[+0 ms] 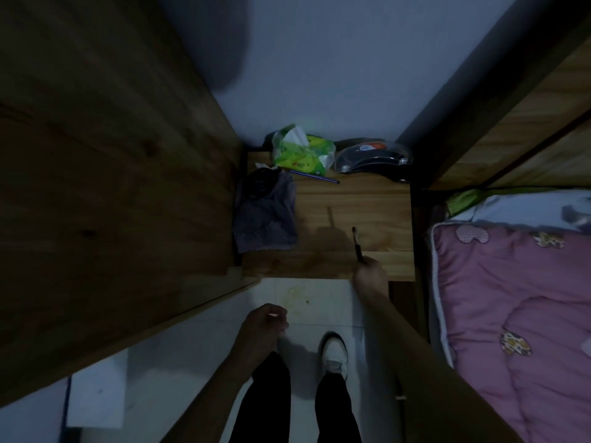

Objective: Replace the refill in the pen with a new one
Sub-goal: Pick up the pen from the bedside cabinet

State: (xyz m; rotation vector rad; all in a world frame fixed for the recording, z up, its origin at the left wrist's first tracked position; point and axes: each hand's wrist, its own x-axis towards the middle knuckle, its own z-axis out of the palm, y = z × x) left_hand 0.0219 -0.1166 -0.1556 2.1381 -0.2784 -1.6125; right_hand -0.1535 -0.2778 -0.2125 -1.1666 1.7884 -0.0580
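My right hand [370, 276] is at the front right edge of a small wooden table [367, 206] and grips the lower end of a dark pen [356, 244], which points away from me over the tabletop. A thin blue refill or second pen [315, 176] lies at the back of the table, next to a green tissue pack. My left hand [265, 327] hangs lower, over the floor in front of the table, with its fingers curled in; whether something small is inside it is too dim to tell.
A green tissue pack [300, 151] and a clear-lidded dark case [374, 158] sit at the table's back. A grey cloth [265, 219] covers its left side. A wooden cabinet [112, 187] stands left, a bed with a pink quilt [518, 314] right. My legs stand on white tiles [192, 362].
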